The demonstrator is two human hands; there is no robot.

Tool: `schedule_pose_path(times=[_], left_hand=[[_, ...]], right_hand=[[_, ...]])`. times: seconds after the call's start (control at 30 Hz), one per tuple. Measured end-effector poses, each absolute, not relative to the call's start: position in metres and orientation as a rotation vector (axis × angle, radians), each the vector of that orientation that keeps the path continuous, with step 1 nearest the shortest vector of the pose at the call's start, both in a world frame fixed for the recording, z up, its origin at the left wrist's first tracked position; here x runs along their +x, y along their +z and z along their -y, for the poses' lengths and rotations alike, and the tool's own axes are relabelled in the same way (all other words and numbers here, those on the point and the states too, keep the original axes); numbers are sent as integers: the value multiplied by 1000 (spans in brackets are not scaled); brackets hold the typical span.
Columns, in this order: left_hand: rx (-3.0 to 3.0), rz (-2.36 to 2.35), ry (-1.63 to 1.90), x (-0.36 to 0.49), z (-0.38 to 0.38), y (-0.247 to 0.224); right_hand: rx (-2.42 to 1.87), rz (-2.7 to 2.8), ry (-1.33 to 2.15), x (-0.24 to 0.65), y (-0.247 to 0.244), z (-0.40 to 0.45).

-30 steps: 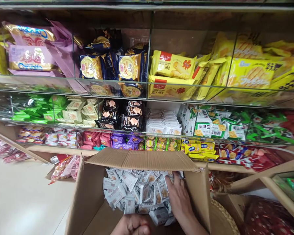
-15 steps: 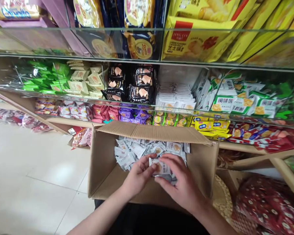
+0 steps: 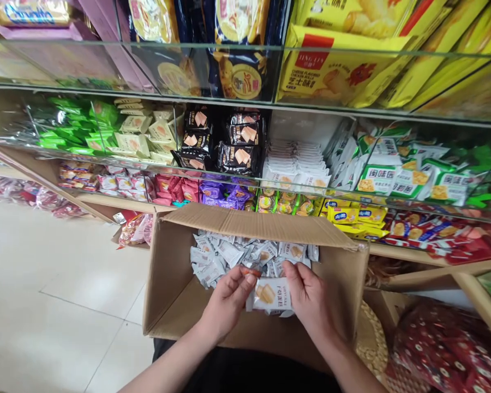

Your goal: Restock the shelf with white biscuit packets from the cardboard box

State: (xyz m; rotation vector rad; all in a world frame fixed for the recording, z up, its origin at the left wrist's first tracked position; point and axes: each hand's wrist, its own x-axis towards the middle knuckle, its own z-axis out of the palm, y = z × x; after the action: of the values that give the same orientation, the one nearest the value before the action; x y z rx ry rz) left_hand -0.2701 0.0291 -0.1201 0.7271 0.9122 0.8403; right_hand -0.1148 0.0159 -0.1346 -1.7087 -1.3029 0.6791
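Note:
Between my two hands are small white snack packets (image 3: 271, 293), the top one printed with a pale cake picture and red lettering. My left hand (image 3: 228, 299) grips their left end, thumb uppermost. On the right end, my right hand (image 3: 313, 297) has its fingers closed. At least one more packet shows under the top one, but how many are stacked I cannot tell. Below my hands an open cardboard box (image 3: 169, 289) holds a loose heap of similar white packets (image 3: 225, 254) toward its far side.
Past the raised box flap (image 3: 253, 221), a glass-fronted shelf carries rows of white packets (image 3: 297, 164), black packets (image 3: 239, 144) and green-white packets (image 3: 388, 169). Large yellow bags (image 3: 331, 65) fill the shelf above. A woven basket (image 3: 370, 338) stands right of the box.
My right hand has closed from a loose, spread pose onto the right end of the packets. The packets now lie flatter and slightly lower, with the printed front facing up.

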Motion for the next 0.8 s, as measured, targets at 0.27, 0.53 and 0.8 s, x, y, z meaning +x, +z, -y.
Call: schedule_pose_path(times=[0.27,0.53,0.8], left_hand=[[710,-918,1091,-269,-26,-119],[881,-953,1089,-279,-19,-113],[842,-981,1101,-284,-13,-148]], right_hand=[[-1130,993,1337,-134,-127,-3],[-1323,1418,99,-55,-39,-56],[-1907,2622,-161,1,4,-196]])
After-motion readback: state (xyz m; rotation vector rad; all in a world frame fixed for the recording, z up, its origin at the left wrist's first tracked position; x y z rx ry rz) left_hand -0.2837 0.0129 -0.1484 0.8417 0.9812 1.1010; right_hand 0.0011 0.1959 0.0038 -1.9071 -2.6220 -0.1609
